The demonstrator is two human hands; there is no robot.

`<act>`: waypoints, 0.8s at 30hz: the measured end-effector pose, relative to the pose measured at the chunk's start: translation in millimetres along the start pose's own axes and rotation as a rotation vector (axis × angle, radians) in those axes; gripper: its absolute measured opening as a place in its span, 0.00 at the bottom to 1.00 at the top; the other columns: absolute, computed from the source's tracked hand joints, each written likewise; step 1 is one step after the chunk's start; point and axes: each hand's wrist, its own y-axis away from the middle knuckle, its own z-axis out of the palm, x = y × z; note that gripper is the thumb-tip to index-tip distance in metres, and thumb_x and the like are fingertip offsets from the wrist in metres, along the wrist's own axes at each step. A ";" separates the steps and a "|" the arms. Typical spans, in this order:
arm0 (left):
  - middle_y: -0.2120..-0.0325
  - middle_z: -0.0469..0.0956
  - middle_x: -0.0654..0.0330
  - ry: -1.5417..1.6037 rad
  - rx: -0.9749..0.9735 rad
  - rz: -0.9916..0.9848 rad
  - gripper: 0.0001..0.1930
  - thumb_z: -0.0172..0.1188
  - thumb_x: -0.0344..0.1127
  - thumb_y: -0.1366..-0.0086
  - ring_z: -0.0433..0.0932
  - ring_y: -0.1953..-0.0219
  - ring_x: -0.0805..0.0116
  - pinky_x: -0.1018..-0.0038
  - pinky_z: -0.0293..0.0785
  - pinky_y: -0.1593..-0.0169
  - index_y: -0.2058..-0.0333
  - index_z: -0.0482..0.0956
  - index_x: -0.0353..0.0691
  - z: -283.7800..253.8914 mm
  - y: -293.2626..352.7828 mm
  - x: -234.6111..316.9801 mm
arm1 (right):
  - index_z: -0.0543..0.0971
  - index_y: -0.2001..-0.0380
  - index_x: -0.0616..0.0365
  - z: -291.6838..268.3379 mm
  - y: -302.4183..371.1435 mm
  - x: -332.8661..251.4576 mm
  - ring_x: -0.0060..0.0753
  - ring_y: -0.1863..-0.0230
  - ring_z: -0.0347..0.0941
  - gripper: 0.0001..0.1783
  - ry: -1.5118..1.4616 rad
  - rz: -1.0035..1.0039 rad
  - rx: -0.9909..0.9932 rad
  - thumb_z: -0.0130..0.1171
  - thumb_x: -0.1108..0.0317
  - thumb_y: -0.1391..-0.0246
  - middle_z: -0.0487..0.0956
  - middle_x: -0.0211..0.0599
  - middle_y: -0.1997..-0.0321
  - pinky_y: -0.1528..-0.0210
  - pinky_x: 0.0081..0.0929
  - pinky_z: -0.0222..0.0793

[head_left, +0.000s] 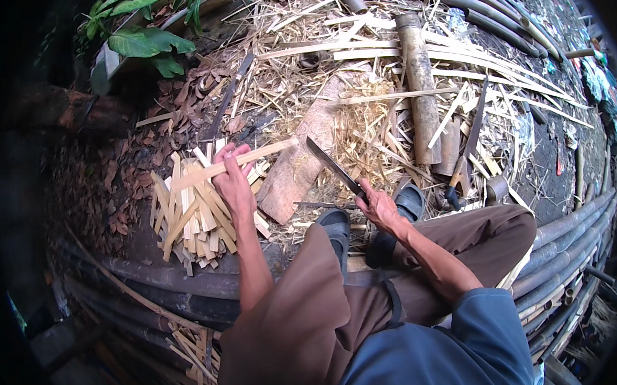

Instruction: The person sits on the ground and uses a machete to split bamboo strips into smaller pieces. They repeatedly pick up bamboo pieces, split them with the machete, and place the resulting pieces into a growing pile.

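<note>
My left hand is closed around a flat, pale bamboo strip, its far end pointing right over a flat-topped wooden log. Gripped by the handle in my right hand is a long dark-bladed knife. The blade slants up and left, and its tip is close to the strip's right end; a small gap shows between them. Just left of and below my left hand lies a heap of short cut bamboo strips. My sandalled feet are near the log's lower end.
A thick bamboo tube lies right of the log amid shavings and long split strips. Another long blade with a dark handle rests farther right. Bamboo poles border the near side; a leafy plant stands far left.
</note>
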 end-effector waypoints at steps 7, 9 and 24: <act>0.53 0.76 0.37 -0.178 -0.024 -0.119 0.25 0.38 0.43 0.22 0.81 0.51 0.46 0.60 0.82 0.47 0.44 0.67 0.23 -3.2 31.8 -39.5 | 0.68 0.42 0.43 1.1 24.8 -22.2 0.60 0.67 0.80 0.23 -0.052 -0.176 0.260 0.59 0.59 0.40 0.82 0.48 0.68 0.67 0.49 0.73; 0.53 0.75 0.36 -0.117 0.008 -0.152 0.29 0.39 0.45 0.23 0.81 0.52 0.44 0.62 0.82 0.49 0.44 0.64 0.17 -6.9 41.7 -33.5 | 0.65 0.39 0.47 20.4 22.4 -21.4 0.61 0.65 0.79 0.27 -0.080 -0.080 0.192 0.58 0.54 0.38 0.83 0.51 0.65 0.63 0.51 0.73; 0.54 0.74 0.36 -0.128 -0.024 -0.083 0.26 0.38 0.42 0.23 0.82 0.55 0.44 0.63 0.84 0.52 0.46 0.65 0.16 20.7 56.2 -31.2 | 0.72 0.67 0.62 16.7 10.2 -45.1 0.69 0.72 0.74 0.24 -0.064 -0.086 0.015 0.51 0.47 0.35 0.74 0.62 0.79 0.68 0.54 0.68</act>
